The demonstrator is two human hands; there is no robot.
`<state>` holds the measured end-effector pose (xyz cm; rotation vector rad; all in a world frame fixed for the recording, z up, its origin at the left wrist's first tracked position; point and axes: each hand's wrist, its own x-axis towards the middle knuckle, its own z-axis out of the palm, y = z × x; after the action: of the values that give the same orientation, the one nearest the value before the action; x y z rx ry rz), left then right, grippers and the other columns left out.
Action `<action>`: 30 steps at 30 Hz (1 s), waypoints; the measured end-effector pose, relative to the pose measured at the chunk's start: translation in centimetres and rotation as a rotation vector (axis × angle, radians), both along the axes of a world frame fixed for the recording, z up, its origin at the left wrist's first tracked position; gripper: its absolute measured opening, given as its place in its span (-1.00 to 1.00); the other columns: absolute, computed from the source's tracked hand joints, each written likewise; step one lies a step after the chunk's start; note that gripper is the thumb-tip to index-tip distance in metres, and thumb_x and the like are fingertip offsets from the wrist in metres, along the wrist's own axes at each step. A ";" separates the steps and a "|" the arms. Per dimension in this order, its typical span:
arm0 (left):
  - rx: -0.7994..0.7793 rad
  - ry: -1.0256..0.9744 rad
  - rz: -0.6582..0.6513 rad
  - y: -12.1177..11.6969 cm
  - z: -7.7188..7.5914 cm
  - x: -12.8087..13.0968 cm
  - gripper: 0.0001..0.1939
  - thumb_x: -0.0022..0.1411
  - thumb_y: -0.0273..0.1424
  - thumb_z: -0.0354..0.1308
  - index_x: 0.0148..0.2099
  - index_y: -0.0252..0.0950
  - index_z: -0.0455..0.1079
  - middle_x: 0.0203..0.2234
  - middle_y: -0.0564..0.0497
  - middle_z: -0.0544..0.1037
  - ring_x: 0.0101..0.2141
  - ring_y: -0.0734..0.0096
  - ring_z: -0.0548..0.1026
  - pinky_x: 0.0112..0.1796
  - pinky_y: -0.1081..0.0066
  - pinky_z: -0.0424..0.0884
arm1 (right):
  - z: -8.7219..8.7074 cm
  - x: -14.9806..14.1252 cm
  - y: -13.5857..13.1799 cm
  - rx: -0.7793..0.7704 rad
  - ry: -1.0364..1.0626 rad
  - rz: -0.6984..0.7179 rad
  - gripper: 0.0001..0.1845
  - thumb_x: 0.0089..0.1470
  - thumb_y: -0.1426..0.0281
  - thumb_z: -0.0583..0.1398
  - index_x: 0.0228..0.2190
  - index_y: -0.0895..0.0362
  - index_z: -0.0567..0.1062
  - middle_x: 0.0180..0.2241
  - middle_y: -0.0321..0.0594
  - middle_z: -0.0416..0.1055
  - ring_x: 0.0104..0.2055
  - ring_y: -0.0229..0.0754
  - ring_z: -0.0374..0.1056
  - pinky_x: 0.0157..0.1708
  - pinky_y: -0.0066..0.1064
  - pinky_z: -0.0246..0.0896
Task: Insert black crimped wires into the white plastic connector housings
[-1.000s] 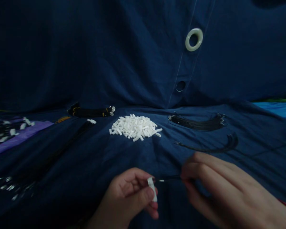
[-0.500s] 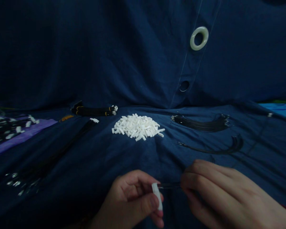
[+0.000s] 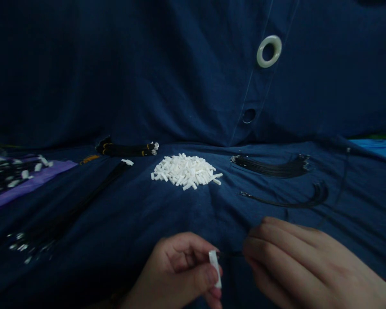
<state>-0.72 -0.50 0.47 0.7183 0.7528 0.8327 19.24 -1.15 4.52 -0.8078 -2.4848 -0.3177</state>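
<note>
The left hand (image 3: 183, 274) has its thumb and fingers clamped on a small white piece (image 3: 215, 269), which stands nearly upright between them, its upper end clear of the thumb. The right hand (image 3: 296, 262) has its fingers drawn together where a dark wire (image 3: 232, 254) runs into them; the wire spans the gap toward the top of the white piece.

The piece looks light, stiff and probably smooth, small enough to turn in a loose pinch; its broad sides give the best hold, leaving the upper end free. The wire seems thin and springy, likely to bend unless gripped close to its tip.

Beyond the left fingertips sits a heap of white pieces (image 3: 186, 171); past the right knuckles lie a small bunch of wires (image 3: 289, 203) and, further off, a thicker bundle (image 3: 272, 167), all on blue cloth (image 3: 186, 210).

The right fingertips are hidden behind the knuckles, and the wire's tip is too dark to show whether it touches or enters the piece. Both forearms are cut off at the picture's edge.
</note>
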 end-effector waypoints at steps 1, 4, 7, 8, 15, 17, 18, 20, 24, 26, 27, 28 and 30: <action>0.001 0.008 0.002 0.0 0.0 0.0 -0.69 -0.23 -0.31 0.51 -0.44 -0.33 0.53 -0.64 0.08 0.54 -0.63 0.53 0.48 -0.60 0.59 0.45 | -0.1 0.0 0.0 0.001 -0.003 0.004 -0.65 0.26 0.52 -0.09 -0.42 0.15 0.43 -0.52 -0.28 0.35 -0.52 -0.24 0.26 -0.57 -0.39 0.18; 0.012 0.055 -0.008 0.1 -0.2 0.1 -0.69 -0.23 -0.30 0.51 -0.47 -0.33 0.50 -0.66 0.10 0.52 -0.64 0.54 0.47 -0.59 0.59 0.44 | -0.7 -0.3 -0.2 -0.015 -0.007 -0.019 -0.62 0.25 0.53 -0.10 -0.47 0.14 0.41 -0.51 -0.25 0.37 -0.50 -0.22 0.28 -0.55 -0.39 0.19; 0.010 0.137 -0.023 0.2 -0.5 0.3 -0.68 -0.23 -0.28 0.49 -0.47 -0.35 0.49 -0.69 0.09 0.53 -0.67 0.55 0.48 -0.59 0.59 0.41 | -1.3 -0.7 -0.3 -0.056 0.003 -0.040 -0.59 0.27 0.50 -0.12 -0.48 0.14 0.41 -0.49 -0.24 0.39 -0.47 -0.21 0.31 -0.48 -0.39 0.23; 0.010 0.155 -0.028 0.2 -0.6 0.4 -0.68 -0.23 -0.29 0.49 -0.47 -0.35 0.48 -0.69 0.09 0.53 -0.67 0.54 0.48 -0.58 0.59 0.41 | -1.5 -0.8 -0.3 -0.067 0.015 -0.039 -0.59 0.28 0.50 -0.13 -0.46 0.14 0.42 -0.48 -0.24 0.39 -0.45 -0.21 0.32 -0.45 -0.39 0.24; 0.025 0.219 -0.043 0.3 -0.3 0.5 -0.82 -0.13 -0.42 0.38 -0.48 -0.36 0.45 -0.67 0.08 0.53 -0.64 0.53 0.47 -0.54 0.56 0.39 | -2.5 -1.0 -0.6 -0.143 0.067 -0.036 -0.56 0.31 0.46 -0.18 -0.38 0.14 0.44 -0.46 -0.25 0.41 -0.43 -0.22 0.33 -0.35 -0.40 0.28; 0.038 0.232 -0.072 0.2 -0.3 0.5 -0.85 -0.09 -0.42 0.35 -0.47 -0.36 0.44 -0.66 0.07 0.52 -0.62 0.52 0.47 -0.52 0.55 0.38 | -2.6 -1.0 -0.6 -0.152 0.066 -0.026 -0.57 0.30 0.48 -0.17 -0.40 0.13 0.43 -0.47 -0.26 0.40 -0.44 -0.22 0.32 -0.35 -0.40 0.28; 0.050 0.229 -0.088 0.2 -0.3 0.4 -0.86 -0.07 -0.43 0.34 -0.47 -0.36 0.44 -0.66 0.08 0.51 -0.62 0.52 0.47 -0.51 0.54 0.38 | -2.6 -1.0 -0.6 -0.143 0.069 -0.023 -0.59 0.29 0.50 -0.16 -0.41 0.13 0.42 -0.48 -0.26 0.39 -0.44 -0.22 0.32 -0.34 -0.39 0.28; 0.110 0.227 -0.078 0.2 -0.4 0.4 -0.91 -0.03 -0.46 0.30 -0.45 -0.33 0.44 -0.63 0.09 0.49 -0.59 0.52 0.46 -0.50 0.54 0.37 | -2.4 -1.0 -0.7 -0.111 0.082 -0.040 -0.64 0.25 0.51 -0.12 -0.41 0.13 0.41 -0.45 -0.26 0.41 -0.40 -0.19 0.33 -0.26 -0.34 0.28; 0.481 0.352 0.117 0.2 -0.3 -0.1 -0.87 -0.02 -0.59 0.26 -0.47 -0.26 0.49 -0.46 0.06 0.48 -0.38 0.46 0.48 -0.35 0.54 0.38 | -1.8 -0.9 -0.4 -0.085 0.081 -0.115 -0.77 0.18 0.42 0.00 -0.20 0.16 0.41 -0.21 -0.19 0.44 -0.17 -0.09 0.37 -0.09 -0.24 0.23; 0.625 0.420 0.171 0.2 -0.3 -0.4 -0.83 -0.01 -0.62 0.24 -0.49 -0.23 0.51 -0.39 0.04 0.46 -0.33 0.45 0.46 -0.30 0.53 0.38 | -1.4 -0.6 -0.1 -0.194 -0.001 -0.095 -0.79 0.11 0.50 0.05 -0.20 0.12 0.40 -0.26 -0.27 0.44 -0.26 -0.19 0.39 -0.26 -0.37 0.27; 0.660 0.431 0.175 0.2 -0.4 -0.5 -0.81 0.00 -0.63 0.22 -0.50 -0.22 0.51 -0.38 0.03 0.45 -0.34 0.45 0.46 -0.29 0.52 0.38 | -1.2 -0.4 0.0 -0.243 -0.051 -0.077 -0.76 0.07 0.57 0.05 -0.25 0.09 0.41 -0.33 -0.33 0.44 -0.36 -0.24 0.39 -0.38 -0.42 0.25; 0.679 0.428 0.172 0.2 -0.5 -0.6 -0.78 0.00 -0.64 0.20 -0.51 -0.22 0.51 -0.36 0.03 0.44 -0.35 0.47 0.45 -0.29 0.52 0.38 | -0.9 -0.2 0.1 -0.263 -0.105 -0.058 -0.71 0.03 0.64 0.02 -0.30 0.08 0.41 -0.40 -0.38 0.42 -0.45 -0.28 0.36 -0.47 -0.44 0.21; 0.676 0.357 0.190 0.2 -0.8 -0.7 -0.76 -0.02 -0.67 0.19 -0.49 -0.20 0.51 -0.31 0.04 0.42 -0.29 0.47 0.45 -0.26 0.53 0.38 | -0.3 0.2 0.2 -0.145 -0.183 -0.047 -0.63 0.01 0.70 -0.05 -0.33 0.09 0.42 -0.49 -0.37 0.39 -0.55 -0.26 0.31 -0.55 -0.40 0.14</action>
<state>-1.38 -0.30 -0.30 1.4419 0.8697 1.1666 19.43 -0.96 4.21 -0.9349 -2.6878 -0.2391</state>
